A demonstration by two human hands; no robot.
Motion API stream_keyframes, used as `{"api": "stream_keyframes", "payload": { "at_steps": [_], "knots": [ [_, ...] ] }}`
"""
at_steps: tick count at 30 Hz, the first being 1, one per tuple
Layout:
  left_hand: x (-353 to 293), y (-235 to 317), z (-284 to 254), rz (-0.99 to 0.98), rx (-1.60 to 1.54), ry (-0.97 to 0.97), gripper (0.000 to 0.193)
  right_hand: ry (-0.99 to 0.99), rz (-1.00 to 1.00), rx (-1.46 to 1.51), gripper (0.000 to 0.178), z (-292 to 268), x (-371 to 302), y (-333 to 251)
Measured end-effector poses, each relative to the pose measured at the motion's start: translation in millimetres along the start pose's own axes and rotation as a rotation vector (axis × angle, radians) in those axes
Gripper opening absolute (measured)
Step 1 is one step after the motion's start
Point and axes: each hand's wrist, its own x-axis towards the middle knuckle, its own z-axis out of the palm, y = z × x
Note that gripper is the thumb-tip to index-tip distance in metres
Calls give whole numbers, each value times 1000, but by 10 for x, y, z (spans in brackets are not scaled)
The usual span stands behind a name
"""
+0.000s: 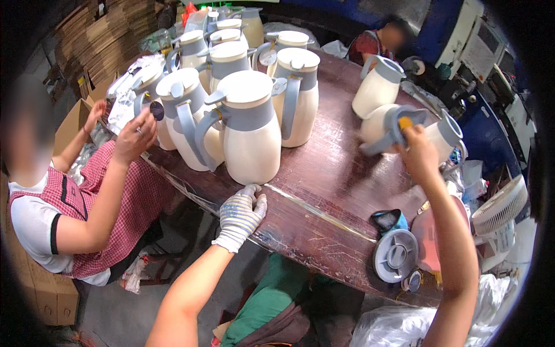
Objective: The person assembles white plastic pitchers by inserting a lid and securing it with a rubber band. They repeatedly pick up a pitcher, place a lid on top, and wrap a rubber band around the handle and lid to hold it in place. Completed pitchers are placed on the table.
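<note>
Gripping at the grey mouth end, the right hand (pixel 418 151) has the tilted pitcher (pixel 377 125) over the right part of the brown table (pixel 324 199), fingers closed in tight, and the smear says this one is on the go! An orange patch (pixel 404 123) shows right at the fingertips, too blurred to name; the grip sits there, I'd judge, because the narrow collar and handle give fingers more to catch than that smooth, rounded belly. Over to the left hand (pixel 241 211), in a striped glove: nothing held, fingers loosely bent on the table's edge, just by the foot of the front lidded pitcher (pixel 251 139), most likely there as a prop for the leaning body. And look at the layout! Lidded pitchers crowd together upright on the left, probably to save room, while the lidless upright pitcher (pixel 376 89) and the right-hand pitcher (pixel 444 137) flank the tilted one, presumably within reach on purpose. Near the edge, a round grey disc (pixel 396 255) leans by a blue item (pixel 394 221). Across at left, a co-worker's hand (pixel 136 137) has a dark round piece (pixel 156 111).
</note>
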Motion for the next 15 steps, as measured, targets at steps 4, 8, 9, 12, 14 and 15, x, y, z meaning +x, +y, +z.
{"api": "stream_keyframes", "payload": {
  "at_steps": [4, 8, 9, 12, 14, 15],
  "knots": [
    [137, -282, 39, 27, -290, -76, 35, 85, -61, 350, 30, -844, -927, -313],
    [17, -101, -302, -358, -1199, -480, 39, -301, 471, 1013, 20, -1465, -2067, -481],
    [-226, 140, -344, -271, -1198, -577, 40, -447, 434, 863, 24, -1564, -2261, -530],
    [-888, 1233, -658, -102, -1155, -1227, 39, -641, 277, 527, 47, -1420, -2957, -690],
    [-1507, 1590, -440, 147, -972, -1407, 39, -662, 200, 478, 44, -1189, -3337, -807],
    [-1725, 1691, -433, 372, -786, -1308, 40, -668, 204, 474, 41, -1140, -3463, -801]
  ]
}}
